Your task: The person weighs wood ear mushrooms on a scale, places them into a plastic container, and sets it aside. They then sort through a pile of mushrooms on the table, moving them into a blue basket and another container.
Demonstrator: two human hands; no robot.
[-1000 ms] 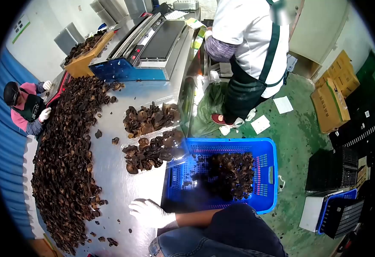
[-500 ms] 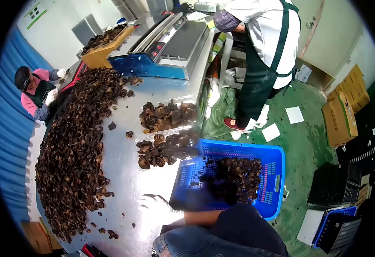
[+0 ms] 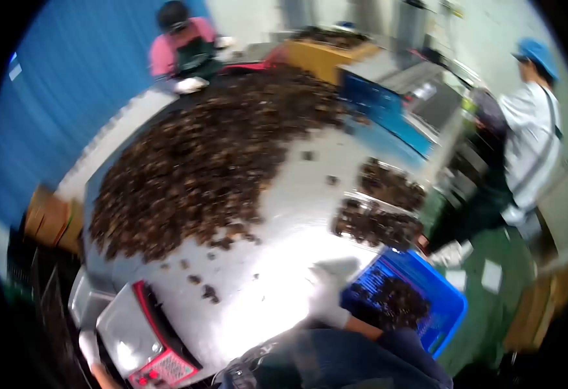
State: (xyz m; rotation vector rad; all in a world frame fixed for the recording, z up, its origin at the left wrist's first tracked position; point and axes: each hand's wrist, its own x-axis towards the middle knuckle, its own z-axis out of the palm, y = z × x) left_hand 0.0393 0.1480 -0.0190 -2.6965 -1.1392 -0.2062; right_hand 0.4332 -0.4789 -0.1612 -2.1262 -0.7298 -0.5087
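Observation:
My right hand (image 3: 326, 295), in a white glove, is over the shiny table (image 3: 277, 227) beside a blue plastic basket (image 3: 449, 324). Motion smears its fingers. Dark curled pieces like dried wood ear mushrooms (image 3: 401, 301) lie in the basket. At the lower left, my gloved left hand (image 3: 89, 348) is at the side of a red and grey weighing scale (image 3: 128, 330), its fingers blurred. Two clear trays of the same dark pieces, a nearer tray (image 3: 378, 223) and a farther tray (image 3: 391, 185), stand just beyond the basket.
A big heap of dark mushroom pieces (image 3: 193, 162) covers the table's far left side. Behind it a person in pink (image 3: 196, 48) works with gloved hands. A blue-sided machine (image 3: 384, 110) stands at the back, near another person in a blue cap (image 3: 533, 123).
The view has swung left, bringing the scale and my left hand into sight. My right hand remains by the basket, now more blurred. The person in white at the right has become more upright.

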